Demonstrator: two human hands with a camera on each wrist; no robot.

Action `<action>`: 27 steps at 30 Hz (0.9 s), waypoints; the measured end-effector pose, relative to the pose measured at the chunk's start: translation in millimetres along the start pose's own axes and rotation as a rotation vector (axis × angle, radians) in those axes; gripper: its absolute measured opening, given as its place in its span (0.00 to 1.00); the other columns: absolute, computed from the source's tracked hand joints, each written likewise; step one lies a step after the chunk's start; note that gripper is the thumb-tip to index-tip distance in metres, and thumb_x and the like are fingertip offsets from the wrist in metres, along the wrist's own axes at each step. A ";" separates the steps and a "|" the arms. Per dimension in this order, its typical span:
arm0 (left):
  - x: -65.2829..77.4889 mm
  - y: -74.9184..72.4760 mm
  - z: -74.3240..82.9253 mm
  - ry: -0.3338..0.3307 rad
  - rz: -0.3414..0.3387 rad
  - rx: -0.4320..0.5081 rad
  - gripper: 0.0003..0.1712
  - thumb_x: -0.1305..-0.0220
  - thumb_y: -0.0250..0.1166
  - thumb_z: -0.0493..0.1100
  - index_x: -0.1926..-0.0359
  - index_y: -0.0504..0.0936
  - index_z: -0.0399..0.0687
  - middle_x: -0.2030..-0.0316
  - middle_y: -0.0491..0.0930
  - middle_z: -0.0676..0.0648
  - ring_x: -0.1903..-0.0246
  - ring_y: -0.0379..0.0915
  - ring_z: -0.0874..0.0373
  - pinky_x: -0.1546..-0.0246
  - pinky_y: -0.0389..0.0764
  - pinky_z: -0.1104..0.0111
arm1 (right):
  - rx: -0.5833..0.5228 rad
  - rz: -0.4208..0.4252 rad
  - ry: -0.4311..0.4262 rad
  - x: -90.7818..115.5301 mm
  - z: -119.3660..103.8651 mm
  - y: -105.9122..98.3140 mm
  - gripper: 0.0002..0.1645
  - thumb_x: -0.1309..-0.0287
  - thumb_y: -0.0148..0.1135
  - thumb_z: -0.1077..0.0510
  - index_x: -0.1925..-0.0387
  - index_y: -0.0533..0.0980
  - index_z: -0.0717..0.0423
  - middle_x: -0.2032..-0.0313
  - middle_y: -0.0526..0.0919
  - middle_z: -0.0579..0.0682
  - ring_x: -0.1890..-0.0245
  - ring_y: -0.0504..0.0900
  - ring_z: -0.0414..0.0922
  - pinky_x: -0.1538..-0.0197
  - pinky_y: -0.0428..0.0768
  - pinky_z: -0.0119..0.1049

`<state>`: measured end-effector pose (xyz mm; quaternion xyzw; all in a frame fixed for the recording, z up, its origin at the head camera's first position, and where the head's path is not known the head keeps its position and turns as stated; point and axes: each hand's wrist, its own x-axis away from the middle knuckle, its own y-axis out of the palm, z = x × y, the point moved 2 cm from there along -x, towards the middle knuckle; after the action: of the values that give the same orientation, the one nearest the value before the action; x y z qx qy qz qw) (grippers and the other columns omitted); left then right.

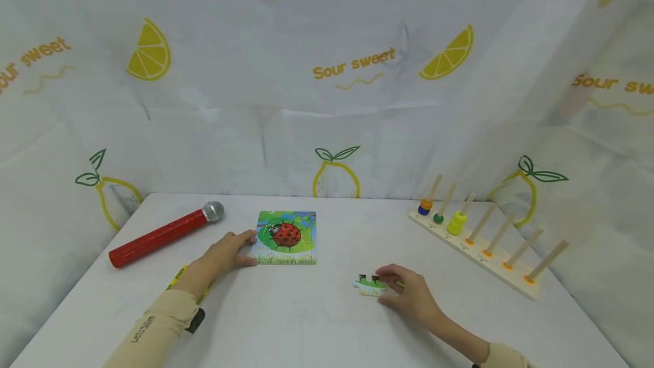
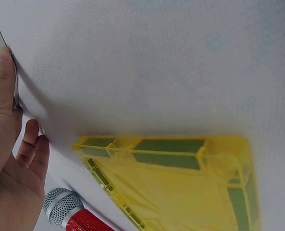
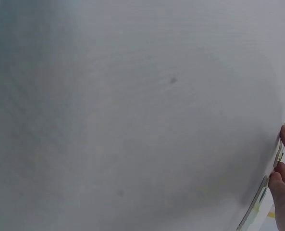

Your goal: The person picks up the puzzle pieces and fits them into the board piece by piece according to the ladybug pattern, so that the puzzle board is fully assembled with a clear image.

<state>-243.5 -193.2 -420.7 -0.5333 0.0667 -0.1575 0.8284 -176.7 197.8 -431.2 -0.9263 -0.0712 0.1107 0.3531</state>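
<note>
In the head view, my left hand (image 1: 225, 254) rests at the left edge of a square ladybug puzzle (image 1: 286, 238), its thumb by the lower corner. The puzzle lies flat at mid-table. The left wrist view shows that hand's thumb (image 2: 3, 79) against the puzzle's edge. Farther right and nearer, my right hand (image 1: 409, 294) has thumb and fingers around a puzzle piece, mostly hidden by the hand. Beside it on the left, touching or nearly so, is a white-and-green puzzle piece (image 1: 370, 287). In the right wrist view, the right hand's fingertips (image 3: 276, 178) meet thin piece edges.
A red microphone (image 1: 166, 234) with a silver head lies at the left. Partly hidden under my left forearm is a yellow translucent plastic frame (image 2: 180, 183). Along the right side stands a wooden peg board (image 1: 470, 246) with coloured beads on several pegs. A printed white cloth hangs behind.
</note>
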 end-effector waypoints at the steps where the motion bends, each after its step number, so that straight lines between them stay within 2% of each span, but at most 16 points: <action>1: 0.3 -0.3 0.4 0.000 0.000 0.000 0.38 0.46 0.71 0.50 0.37 0.70 0.40 0.47 0.75 0.37 0.49 0.69 0.39 0.52 0.72 0.40 | 0.013 0.010 -0.013 0.2 -0.6 0.7 0.28 0.65 0.77 0.68 0.57 0.79 0.61 0.58 0.84 0.51 0.58 0.83 0.48 0.54 0.80 0.31; 5: 1.7 -2.7 3.1 0.000 0.000 0.007 0.37 0.46 0.71 0.49 0.38 0.71 0.39 0.48 0.75 0.37 0.49 0.69 0.40 0.52 0.72 0.41 | 0.048 0.029 -0.034 -0.5 -3.6 2.4 0.29 0.66 0.79 0.65 0.56 0.79 0.61 0.58 0.84 0.50 0.59 0.82 0.48 0.56 0.81 0.30; 8: 2.8 -4.0 5.0 -0.006 -0.003 0.014 0.37 0.46 0.71 0.49 0.38 0.71 0.39 0.47 0.74 0.37 0.49 0.68 0.40 0.52 0.72 0.40 | 0.090 0.021 -0.032 -2.0 -6.3 4.3 0.31 0.67 0.80 0.62 0.54 0.79 0.61 0.56 0.84 0.51 0.56 0.82 0.49 0.53 0.81 0.35; 13: 2.4 -3.5 4.8 -0.021 -0.012 0.018 0.36 0.45 0.70 0.49 0.38 0.70 0.40 0.47 0.74 0.37 0.48 0.68 0.40 0.51 0.71 0.40 | 0.125 -0.006 -0.011 -3.5 -10.5 9.0 0.26 0.61 0.75 0.68 0.55 0.80 0.59 0.56 0.85 0.51 0.52 0.82 0.50 0.48 0.78 0.40; 16: 1.5 -2.1 3.1 -0.031 -0.017 0.021 0.36 0.45 0.70 0.50 0.37 0.70 0.41 0.46 0.73 0.37 0.47 0.68 0.40 0.50 0.70 0.40 | 0.111 -0.009 -0.007 -3.7 -11.4 10.7 0.26 0.61 0.71 0.72 0.55 0.80 0.59 0.56 0.84 0.51 0.51 0.81 0.51 0.47 0.78 0.41; 23: -0.9 -0.6 0.1 -0.033 -0.017 0.017 0.38 0.46 0.71 0.51 0.37 0.70 0.41 0.46 0.74 0.38 0.48 0.68 0.41 0.50 0.70 0.40 | 0.085 -0.009 -0.044 -5.2 -11.9 11.1 0.29 0.62 0.76 0.69 0.53 0.78 0.62 0.54 0.83 0.53 0.51 0.81 0.51 0.46 0.77 0.38; 27: -0.8 0.2 -0.6 -0.020 -0.015 0.025 0.39 0.46 0.70 0.51 0.36 0.69 0.41 0.46 0.74 0.39 0.48 0.68 0.41 0.49 0.70 0.40 | 0.043 -0.028 -0.049 -8.4 -11.6 5.4 0.26 0.61 0.75 0.70 0.54 0.78 0.62 0.55 0.83 0.54 0.54 0.82 0.52 0.51 0.80 0.37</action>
<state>-244.4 -193.4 -421.2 -0.5248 0.0524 -0.1591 0.8346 -181.6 184.7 -425.0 -0.9143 -0.0905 0.1300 0.3727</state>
